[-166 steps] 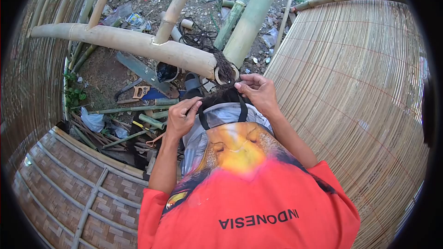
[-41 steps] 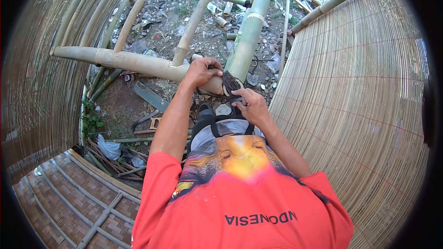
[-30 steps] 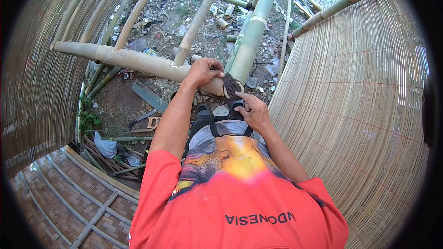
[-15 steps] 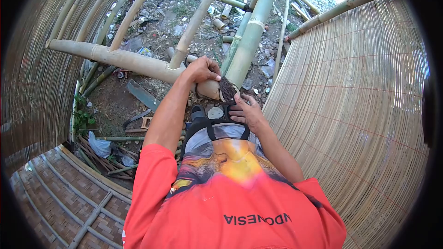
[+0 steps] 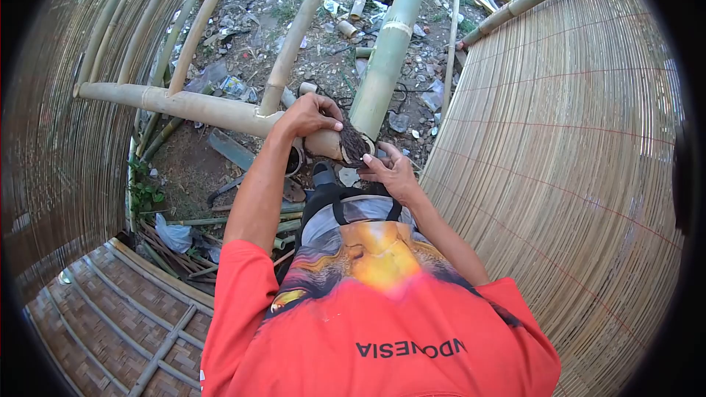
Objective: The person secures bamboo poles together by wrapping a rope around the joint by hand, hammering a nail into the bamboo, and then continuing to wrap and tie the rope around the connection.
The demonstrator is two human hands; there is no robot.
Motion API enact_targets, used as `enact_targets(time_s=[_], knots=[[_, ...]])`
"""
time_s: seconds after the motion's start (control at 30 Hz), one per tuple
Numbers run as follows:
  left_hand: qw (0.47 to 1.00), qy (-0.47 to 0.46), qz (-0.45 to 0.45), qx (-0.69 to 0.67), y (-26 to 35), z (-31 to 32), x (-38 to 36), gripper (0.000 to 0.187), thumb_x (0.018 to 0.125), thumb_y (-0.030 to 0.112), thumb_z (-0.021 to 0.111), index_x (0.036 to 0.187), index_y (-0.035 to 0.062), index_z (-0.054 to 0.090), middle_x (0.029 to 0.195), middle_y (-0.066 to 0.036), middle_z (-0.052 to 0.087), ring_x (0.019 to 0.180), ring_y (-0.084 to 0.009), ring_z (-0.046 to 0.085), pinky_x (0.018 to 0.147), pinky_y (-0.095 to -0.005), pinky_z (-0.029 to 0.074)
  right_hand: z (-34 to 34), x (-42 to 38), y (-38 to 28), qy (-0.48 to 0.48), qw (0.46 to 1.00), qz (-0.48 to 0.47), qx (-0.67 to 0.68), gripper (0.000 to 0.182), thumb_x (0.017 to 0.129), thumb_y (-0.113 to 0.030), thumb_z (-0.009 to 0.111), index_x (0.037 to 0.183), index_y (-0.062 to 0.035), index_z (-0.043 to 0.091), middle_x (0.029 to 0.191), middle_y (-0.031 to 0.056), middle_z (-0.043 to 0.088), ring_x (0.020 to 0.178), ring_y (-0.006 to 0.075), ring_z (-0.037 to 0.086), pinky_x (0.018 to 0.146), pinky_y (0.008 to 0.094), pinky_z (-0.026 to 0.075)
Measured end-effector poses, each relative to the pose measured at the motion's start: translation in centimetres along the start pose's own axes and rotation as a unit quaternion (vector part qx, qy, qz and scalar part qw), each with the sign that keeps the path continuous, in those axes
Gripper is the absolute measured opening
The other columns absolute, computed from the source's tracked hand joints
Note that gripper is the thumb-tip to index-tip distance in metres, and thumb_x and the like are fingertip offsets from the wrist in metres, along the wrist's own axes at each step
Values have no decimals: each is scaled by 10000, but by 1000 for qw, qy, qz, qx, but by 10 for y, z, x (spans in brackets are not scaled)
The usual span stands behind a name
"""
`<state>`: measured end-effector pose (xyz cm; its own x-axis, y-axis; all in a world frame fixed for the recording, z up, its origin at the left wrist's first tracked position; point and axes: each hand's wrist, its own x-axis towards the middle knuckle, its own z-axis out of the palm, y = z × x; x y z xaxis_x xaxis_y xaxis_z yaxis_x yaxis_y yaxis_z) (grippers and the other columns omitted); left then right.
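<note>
Dark rope point(image 5: 354, 145) is covering the joint where a pale pole point(image 5: 202, 108) is meeting a green pole point(image 5: 386, 73). The left hand point(image 5: 315, 115) is bending over the pale pole, hiding part of it, fingers pinching the rope's upper edge. The right hand point(image 5: 393, 174) is touching the rope's lower end with its thumb, other fingers spreading loosely; whether they are gripping, I cannot tell. The left forearm is blocking some ground point(image 5: 184, 165). A blind point(image 5: 566, 132) is standing close on the right; a white bag point(image 5: 173, 234) and wrapper point(image 5: 234, 87) are lying leftward. The red shirt point(image 5: 382, 323) is showing "NDONESIA" upside down.
</note>
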<state>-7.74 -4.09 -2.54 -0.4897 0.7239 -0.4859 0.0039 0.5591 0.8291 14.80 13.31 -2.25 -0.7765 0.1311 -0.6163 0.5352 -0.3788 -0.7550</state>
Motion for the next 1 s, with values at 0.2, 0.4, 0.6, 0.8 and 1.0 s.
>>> enact_targets(time_s=[0.2,0.4,0.6,0.8,1.0], knots=[[998,58,2,29,10,6,-13,194,766,143,879,942,95,810,916,-58,784,883,-182,711,847,-347,543,-5,2,-1,-26,1000,1,4,716,985,-213,731,1505,82,336,1108,222,706,956,274,746,846,387,643],[997,76,-3,26,5,10,-13,188,774,141,859,945,86,804,898,-54,779,895,-172,712,849,-334,537,-5,-14,-29,118,925,-99,-346,618,858,-261,855,1353,-17,576,834,81,729,719,125,677,642,283,534],[994,78,-6,72,4,5,-12,245,746,231,886,965,144,818,940,-66,792,915,-212,737,845,-363,551,13,-27,-48,3,871,-251,-422,446,816,-138,857,1238,-91,720,765,60,651,647,153,624,629,324,517],[991,93,-22,90,6,4,-19,281,728,292,897,969,168,823,958,-51,794,940,-224,743,850,-371,554,29,-28,-39,37,779,-333,-530,316,811,-195,839,1094,-97,737,760,86,623,651,261,628,615,390,513],[991,90,-28,90,4,3,-21,316,711,321,902,981,179,819,987,-45,793,958,-233,743,860,-377,558,37,-23,-57,16,716,-278,-641,359,798,-301,851,1043,-100,681,783,84,677,706,296,689,630,423,529]])
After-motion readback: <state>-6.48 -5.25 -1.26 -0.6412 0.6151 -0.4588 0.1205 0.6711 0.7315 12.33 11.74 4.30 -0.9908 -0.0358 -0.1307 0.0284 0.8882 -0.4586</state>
